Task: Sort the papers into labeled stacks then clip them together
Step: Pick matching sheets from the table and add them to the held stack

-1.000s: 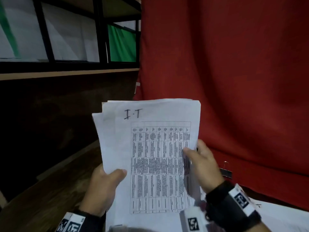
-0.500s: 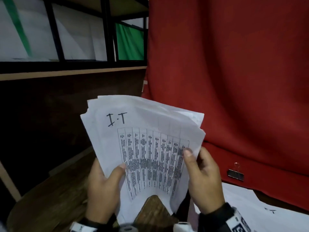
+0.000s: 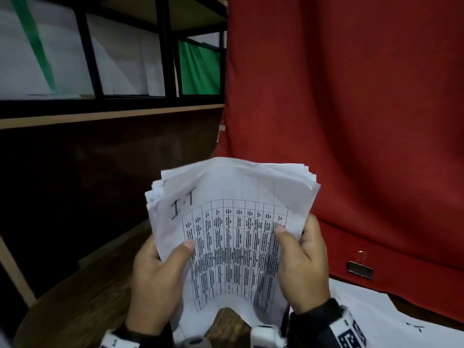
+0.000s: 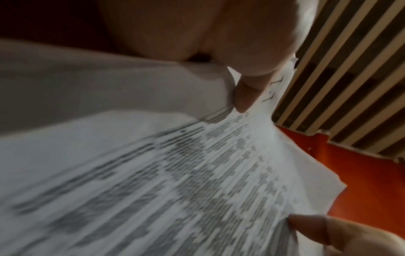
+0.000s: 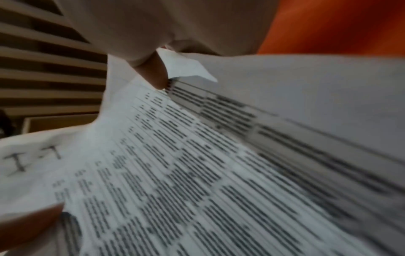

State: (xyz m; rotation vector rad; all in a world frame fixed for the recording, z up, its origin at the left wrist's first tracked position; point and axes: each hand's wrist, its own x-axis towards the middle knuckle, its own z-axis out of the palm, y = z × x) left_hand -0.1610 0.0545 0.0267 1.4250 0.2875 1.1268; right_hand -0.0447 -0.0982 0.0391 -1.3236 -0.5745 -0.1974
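The left hand grips the left edge of the stack, thumb pressed on the top sheet and fingers curled behind, wrist low near the table. The stack itself, marked "I.T" at its upper left, is held upright in the air between both hands and bowed into an arch, its top edges fanned and uneven. That is where the risk seems to lie: squeezed this hard from both sides, the sheets could crease, or a loose inner one could slide out the bottom (the lower edge already curls open above the table), and an unsquared stack would clip crooked. The right hand clamps the right edge the same way, thumb on the printed grid, fingers wrapped behind. Farther right, the clip sits on the red cloth, with another paper lying below it.
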